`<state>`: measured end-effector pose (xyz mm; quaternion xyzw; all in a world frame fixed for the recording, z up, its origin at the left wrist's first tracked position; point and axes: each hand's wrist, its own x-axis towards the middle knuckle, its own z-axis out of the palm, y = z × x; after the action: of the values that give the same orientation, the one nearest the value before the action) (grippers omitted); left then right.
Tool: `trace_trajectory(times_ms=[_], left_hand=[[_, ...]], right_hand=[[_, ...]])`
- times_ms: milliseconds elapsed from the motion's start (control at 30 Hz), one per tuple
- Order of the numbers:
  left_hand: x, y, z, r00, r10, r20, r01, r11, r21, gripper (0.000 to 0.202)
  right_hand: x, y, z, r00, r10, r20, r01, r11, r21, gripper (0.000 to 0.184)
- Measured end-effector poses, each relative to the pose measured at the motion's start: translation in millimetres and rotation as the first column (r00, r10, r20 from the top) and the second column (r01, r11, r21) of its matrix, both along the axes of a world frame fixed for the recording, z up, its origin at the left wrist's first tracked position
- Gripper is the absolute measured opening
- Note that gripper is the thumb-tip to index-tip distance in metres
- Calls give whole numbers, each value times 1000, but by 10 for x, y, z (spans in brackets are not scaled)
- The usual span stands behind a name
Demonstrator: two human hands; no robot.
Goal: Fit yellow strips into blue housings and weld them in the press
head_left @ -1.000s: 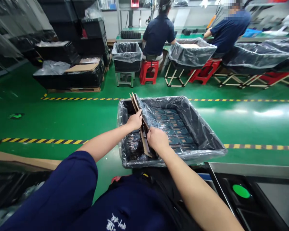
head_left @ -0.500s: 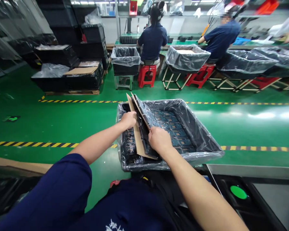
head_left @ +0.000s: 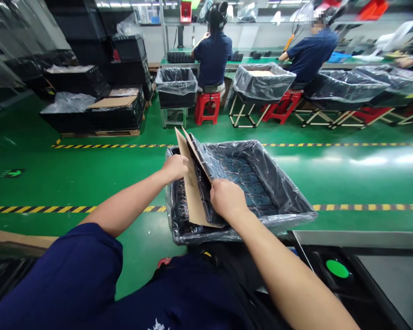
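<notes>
A black crate lined with a clear plastic bag [head_left: 289,201] stands in front of me, filled with rows of dark parts [head_left: 248,178]. Two brown cardboard sheets [head_left: 192,192] stand tilted on edge in its left part, with a dark tray of parts between them. My left hand [head_left: 175,167] is closed on the upper left edge of the outer sheet. My right hand [head_left: 227,199] is closed over the near edge of the inner sheet and the tray.
The green floor [head_left: 89,174] carries yellow-black striped lines. Two people in dark blue sit on red stools [head_left: 208,105] at a far bench, beside more bag-lined crates [head_left: 263,82]. Black crates are stacked on a pallet [head_left: 99,112] at left. A green button [head_left: 337,268] sits at lower right.
The outer cardboard sheet has tipped further left and down, showing more of its face. My left hand has moved left with it. My right hand has stayed on the near edge.
</notes>
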<state>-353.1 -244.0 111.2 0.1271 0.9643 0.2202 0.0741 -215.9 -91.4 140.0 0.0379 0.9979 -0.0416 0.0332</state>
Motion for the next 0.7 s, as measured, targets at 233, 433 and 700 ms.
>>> trace_trajectory(times_ms=[233,433,700], left_hand=[[87,-30,131,1000,-6,-1,6,999,-42,50],[90,-119,334,997,36,-62,-37,999,-20,49],[103,-479,736,997,82,10,-82,996,-18,55]], right_hand=[[94,-93,83,999,49,23,-49,999,-15,31],[120,-184,178,998,54,22,-53,998,-37,29],[166,-373,255,994,114,3,-113,991,-77,29]])
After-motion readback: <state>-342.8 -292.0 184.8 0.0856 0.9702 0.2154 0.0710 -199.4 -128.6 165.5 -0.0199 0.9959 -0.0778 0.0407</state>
